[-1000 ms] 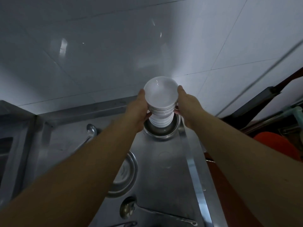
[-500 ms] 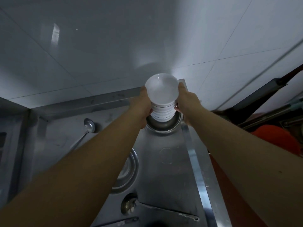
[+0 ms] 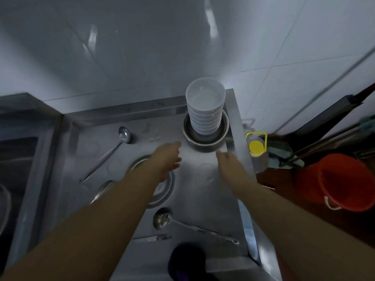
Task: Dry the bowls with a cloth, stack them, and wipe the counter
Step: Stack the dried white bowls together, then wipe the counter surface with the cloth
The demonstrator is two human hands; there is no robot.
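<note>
A tall stack of white bowls (image 3: 205, 110) stands inside a steel bowl (image 3: 205, 139) at the far right corner of the steel counter (image 3: 203, 191). My left hand (image 3: 167, 159) hovers in front of the steel bowl on its left, fingers relaxed and holding nothing. My right hand (image 3: 228, 162) hovers to the bowl's front right, also empty, its fingers blurred. Neither hand touches the stack. A dark cloth (image 3: 187, 260) lies at the counter's near edge.
A long ladle (image 3: 109, 154) lies at the left, another ladle (image 3: 190, 226) near the front, and a steel dish (image 3: 162, 189) sits partly under my left forearm. A sink (image 3: 14, 159) is far left. Right of the counter stand a yellow-capped bottle (image 3: 256, 148) and a red bucket (image 3: 345, 181).
Both hands have let go of the bowl stack and drawn back toward me. The stack now stands alone in the steel bowl.
</note>
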